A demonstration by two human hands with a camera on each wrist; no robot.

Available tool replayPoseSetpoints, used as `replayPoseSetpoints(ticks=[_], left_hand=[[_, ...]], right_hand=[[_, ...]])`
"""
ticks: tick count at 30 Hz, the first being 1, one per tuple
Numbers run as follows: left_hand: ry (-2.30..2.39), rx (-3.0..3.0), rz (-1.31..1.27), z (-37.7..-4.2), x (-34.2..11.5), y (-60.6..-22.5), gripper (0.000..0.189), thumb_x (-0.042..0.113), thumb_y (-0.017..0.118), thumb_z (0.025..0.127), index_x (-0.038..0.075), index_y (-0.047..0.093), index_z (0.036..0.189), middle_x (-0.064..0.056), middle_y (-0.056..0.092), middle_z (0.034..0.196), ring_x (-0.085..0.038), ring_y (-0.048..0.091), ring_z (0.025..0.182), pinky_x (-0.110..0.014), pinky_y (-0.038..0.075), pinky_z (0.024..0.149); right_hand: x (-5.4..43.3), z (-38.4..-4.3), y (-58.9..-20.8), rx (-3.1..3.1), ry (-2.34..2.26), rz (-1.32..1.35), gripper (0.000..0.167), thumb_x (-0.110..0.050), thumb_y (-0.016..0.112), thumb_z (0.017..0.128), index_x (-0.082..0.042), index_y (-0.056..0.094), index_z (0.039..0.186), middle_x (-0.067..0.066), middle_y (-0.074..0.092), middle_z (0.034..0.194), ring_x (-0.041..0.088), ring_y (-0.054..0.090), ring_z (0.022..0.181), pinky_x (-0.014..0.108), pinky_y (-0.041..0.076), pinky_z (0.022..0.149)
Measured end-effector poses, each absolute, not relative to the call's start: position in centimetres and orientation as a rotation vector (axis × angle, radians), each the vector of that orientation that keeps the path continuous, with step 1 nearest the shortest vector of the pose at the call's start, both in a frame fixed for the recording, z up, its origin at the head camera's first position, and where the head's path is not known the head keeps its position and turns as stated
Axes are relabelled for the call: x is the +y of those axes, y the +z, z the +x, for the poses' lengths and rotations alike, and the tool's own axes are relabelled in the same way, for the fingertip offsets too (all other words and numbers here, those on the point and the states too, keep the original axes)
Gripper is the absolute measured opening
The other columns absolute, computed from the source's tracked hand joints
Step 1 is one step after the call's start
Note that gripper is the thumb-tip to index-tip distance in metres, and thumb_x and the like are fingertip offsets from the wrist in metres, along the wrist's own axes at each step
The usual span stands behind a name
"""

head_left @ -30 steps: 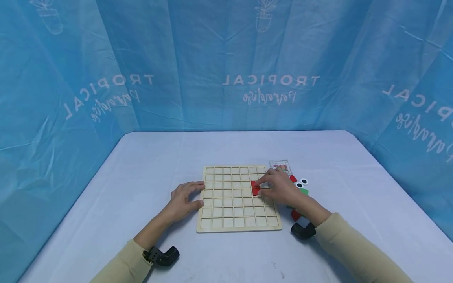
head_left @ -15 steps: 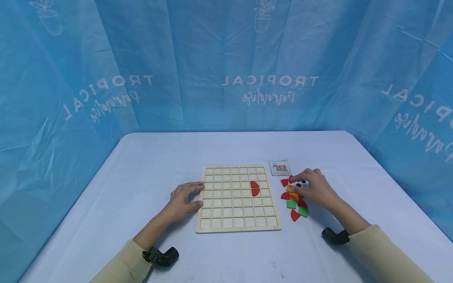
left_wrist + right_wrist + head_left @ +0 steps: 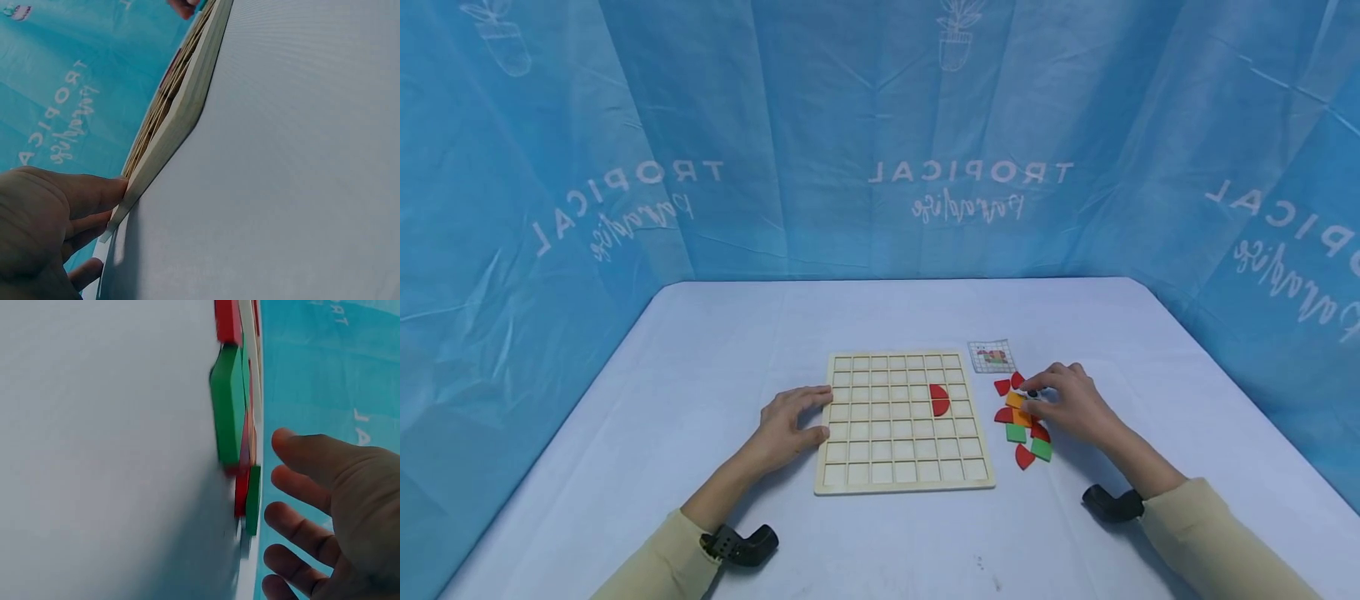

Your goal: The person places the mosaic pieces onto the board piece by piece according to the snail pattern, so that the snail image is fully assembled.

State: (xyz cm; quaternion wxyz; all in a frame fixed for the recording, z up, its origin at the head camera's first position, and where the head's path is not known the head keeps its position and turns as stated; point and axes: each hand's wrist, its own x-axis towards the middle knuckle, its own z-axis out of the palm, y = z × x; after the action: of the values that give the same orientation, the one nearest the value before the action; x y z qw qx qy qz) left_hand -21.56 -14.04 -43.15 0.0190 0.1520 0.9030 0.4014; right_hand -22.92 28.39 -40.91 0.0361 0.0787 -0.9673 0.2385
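Observation:
A light wooden grid board (image 3: 895,487) lies on the table, with two red quarter-round tiles (image 3: 939,400) in neighbouring cells that form a half circle. My left hand (image 3: 784,429) rests against the board's left edge, thumb and fingertips touching it. To the right of the board my right hand (image 3: 1070,407) hovers at a loose cluster of tiles. Thumb and fingers stand apart in the right wrist view, holding nothing. Beneath them a black-and-white eye tile (image 3: 1032,394) is partly hidden. Orange tiles (image 3: 1022,418), green tiles (image 3: 1041,450) and red tiles (image 3: 1024,457) lie around it.
Behind the cluster lies a small printed card (image 3: 992,357) with a coloured picture on a grid. A white cloth (image 3: 760,333) covers the table, and blue curtains (image 3: 880,125) enclose the back and sides. Each wrist carries a black camera (image 3: 741,546).
My right hand has left the red tiles on the board and moved right to the loose cluster, where it has shifted little over the last half second. My left hand stays put.

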Motion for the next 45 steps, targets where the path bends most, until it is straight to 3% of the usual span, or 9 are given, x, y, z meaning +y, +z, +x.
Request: replayPoseSetpoints(ticks=[7,24,45], left_hand=[[1.234,2.791,0.463,-21.6,-13.9,-43.2,0.050,0.014,0.066,0.084,0.008,0.054,0.132,-0.008,0.044,0.146,-0.034,0.024,0.140,-0.060,0.004,0.112],[1.245,2.789,0.449,-21.6,-14.0,-43.2,0.049,0.013,0.066,0.084,0.008,0.054,0.132,-0.007,0.044,0.146,-0.033,0.023,0.140,-0.058,0.004,0.113],[1.244,2.781,0.410,-21.6,-13.9,-43.1,0.050,0.014,0.066,0.084,0.008,0.054,0.132,-0.005,0.044,0.146,-0.031,0.023,0.140,-0.056,0.003,0.114]], right_hand=[[27.4,-23.6,-41.2,-2.991,0.663,0.215,0.029,-0.029,0.081,0.072,-0.015,0.076,0.097,0.009,0.059,0.102,0.026,0.043,0.100,0.033,0.045,0.069],[27.1,-24.6,-41.4,-2.987,0.587,0.162,0.033,-0.026,0.080,0.072,-0.012,0.073,0.101,0.017,0.058,0.107,0.032,0.041,0.101,0.043,0.043,0.076],[27.2,-24.9,-41.6,-3.036,0.586,0.188,0.041,-0.027,0.082,0.070,-0.016,0.072,0.109,0.016,0.055,0.107,0.031,0.041,0.102,0.036,0.045,0.071]])
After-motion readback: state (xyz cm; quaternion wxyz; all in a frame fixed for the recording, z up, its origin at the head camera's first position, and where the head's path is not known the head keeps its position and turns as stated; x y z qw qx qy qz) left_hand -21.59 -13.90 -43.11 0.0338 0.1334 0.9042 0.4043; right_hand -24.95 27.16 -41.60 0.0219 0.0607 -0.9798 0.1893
